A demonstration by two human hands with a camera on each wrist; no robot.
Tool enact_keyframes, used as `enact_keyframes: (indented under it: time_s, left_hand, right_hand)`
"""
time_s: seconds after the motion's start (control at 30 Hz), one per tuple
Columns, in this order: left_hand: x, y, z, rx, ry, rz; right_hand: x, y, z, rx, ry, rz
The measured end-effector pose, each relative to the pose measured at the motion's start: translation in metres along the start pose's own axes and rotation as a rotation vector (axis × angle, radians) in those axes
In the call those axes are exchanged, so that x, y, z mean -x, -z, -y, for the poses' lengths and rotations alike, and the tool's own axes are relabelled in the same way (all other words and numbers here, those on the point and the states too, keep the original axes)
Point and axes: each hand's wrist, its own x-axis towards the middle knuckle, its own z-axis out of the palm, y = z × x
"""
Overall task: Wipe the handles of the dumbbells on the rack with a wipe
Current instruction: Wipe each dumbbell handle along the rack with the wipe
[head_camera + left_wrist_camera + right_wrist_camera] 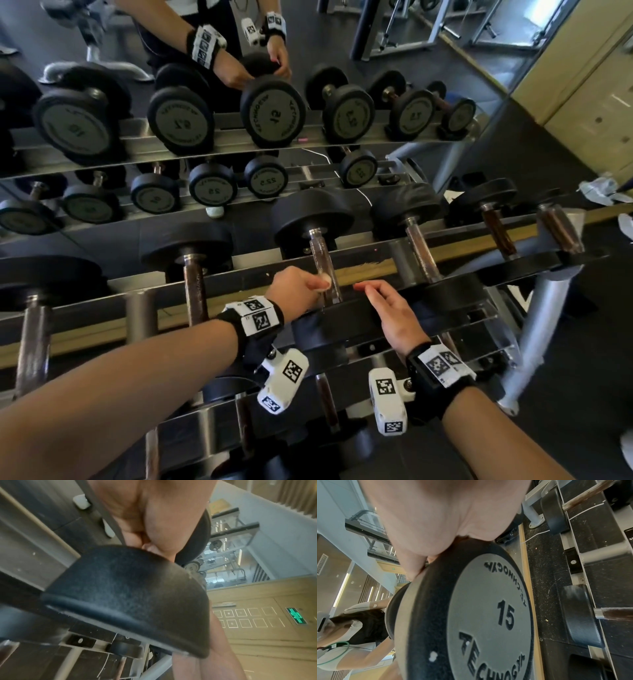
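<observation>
On the top rail of the rack (455, 240) lies a black 15 dumbbell whose steel handle (320, 253) runs away from me. My left hand (310, 286) pinches a small white wipe (324, 282) against the near part of that handle. To its right, my right hand (375, 296) rests with straight fingers on the dumbbell's near head (342, 325). The right wrist view shows the palm (436, 527) on top of the grey "15" face (488, 615). In the left wrist view the black head (128, 595) hides most of my left hand's fingers (149, 547).
More dumbbells lie left (195, 284) and right (423, 246) on the same rail, with others on a lower tier (325, 401). A mirror (205, 212) behind the rack reflects the weights and my arms. Crumpled white material (603, 190) lies on the dark floor at right.
</observation>
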Motion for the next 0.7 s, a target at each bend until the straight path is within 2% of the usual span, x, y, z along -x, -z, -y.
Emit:
enact_keyframes:
  time_s: [0.07,0.13,0.27,0.33,0.4,0.5,0.6,0.7]
  left_hand:
    - [0.002,0.008,-0.001,-0.08,-0.036,0.116]
    - [-0.003,0.019,-0.001,-0.025,-0.028,0.095]
    - [-0.022,0.035,-0.006,0.159,0.046,-0.264]
    - [-0.031,0.033,-0.013,0.216,0.045,-0.341]
    - [-0.037,0.025,-0.02,0.209,0.012,-0.311]
    - [-0.037,0.019,-0.024,0.028,-0.027,-0.236]
    - [-0.032,0.021,-0.023,-0.139,-0.056,-0.113]
    - [-0.021,0.02,-0.018,-0.214,-0.077,0.009]
  right_hand:
    - [0.0,0.001,0.001,-0.009,-0.011,0.009]
    - [0.0,0.001,0.001,-0.019,-0.02,0.013]
    - [-0.001,0.001,-0.001,0.012,-0.008,-0.009]
    - [-0.001,0.001,-0.001,0.014,-0.012,-0.012]
    - [-0.001,0.0,0.0,0.016,-0.011,-0.016]
    - [-0.001,0.001,-0.001,0.031,-0.01,-0.017]
    - [-0.001,0.001,-0.001,0.028,-0.015,-0.012]
    - [-0.001,0.001,-0.001,0.02,-0.018,-0.005]
